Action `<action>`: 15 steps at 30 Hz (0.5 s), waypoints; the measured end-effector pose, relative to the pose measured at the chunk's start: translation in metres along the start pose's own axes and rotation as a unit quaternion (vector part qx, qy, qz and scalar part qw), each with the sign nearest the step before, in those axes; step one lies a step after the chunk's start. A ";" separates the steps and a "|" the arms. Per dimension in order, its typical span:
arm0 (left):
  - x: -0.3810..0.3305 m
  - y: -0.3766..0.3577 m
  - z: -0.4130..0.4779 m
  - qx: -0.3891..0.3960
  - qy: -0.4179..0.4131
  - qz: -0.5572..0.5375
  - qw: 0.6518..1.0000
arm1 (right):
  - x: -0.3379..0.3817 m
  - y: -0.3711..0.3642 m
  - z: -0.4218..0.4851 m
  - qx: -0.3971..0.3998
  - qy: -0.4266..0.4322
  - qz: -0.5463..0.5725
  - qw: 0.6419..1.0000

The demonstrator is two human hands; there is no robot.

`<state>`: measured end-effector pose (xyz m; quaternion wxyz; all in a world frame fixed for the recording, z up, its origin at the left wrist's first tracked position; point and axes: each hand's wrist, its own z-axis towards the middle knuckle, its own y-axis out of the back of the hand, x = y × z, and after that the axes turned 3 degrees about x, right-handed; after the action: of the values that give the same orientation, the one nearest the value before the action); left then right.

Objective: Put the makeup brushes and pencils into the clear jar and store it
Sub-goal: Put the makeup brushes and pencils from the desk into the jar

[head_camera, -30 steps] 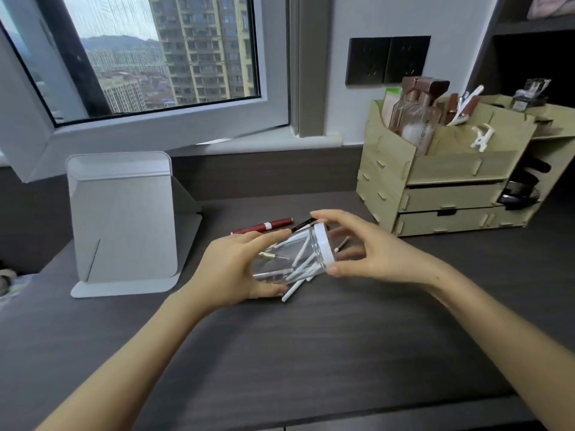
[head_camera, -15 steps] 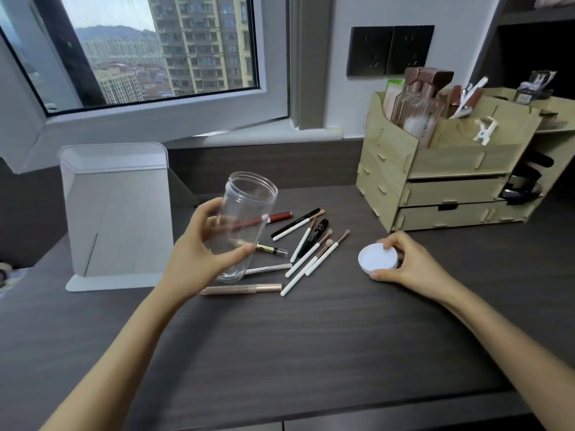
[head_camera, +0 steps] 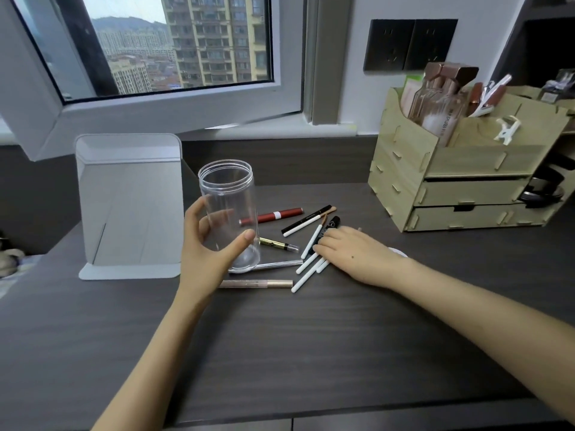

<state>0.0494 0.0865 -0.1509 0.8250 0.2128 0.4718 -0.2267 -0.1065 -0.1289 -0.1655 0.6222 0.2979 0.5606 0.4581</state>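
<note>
Clear plastic jar, now uncapped and upright near the tabletop centre, stays wrapped in your left hand. Your right hand has dropped the lid and lies flat, gripping nothing, on the white-handled brushes, so loading can begin.

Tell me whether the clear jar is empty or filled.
Empty: the clear jar stands upright, lidless, in the left hand; brushes and pencils lie on the desk.
</note>
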 end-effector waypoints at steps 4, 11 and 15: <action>0.003 0.004 0.001 -0.015 0.003 -0.013 1.000 | -0.009 -0.003 0.010 0.072 0.032 -0.033 0.996; 0.002 0.003 0.000 -0.009 -0.024 0.017 1.000 | -0.018 0.005 0.016 0.092 0.093 -0.109 0.985; 0.002 0.004 0.000 -0.009 -0.033 0.026 0.999 | -0.019 0.007 0.016 0.111 0.102 -0.131 0.980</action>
<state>0.0523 0.0892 -0.1525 0.8476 0.2102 0.4406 -0.2082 -0.0914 -0.1407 -0.1484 0.5792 0.2405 0.7026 0.3362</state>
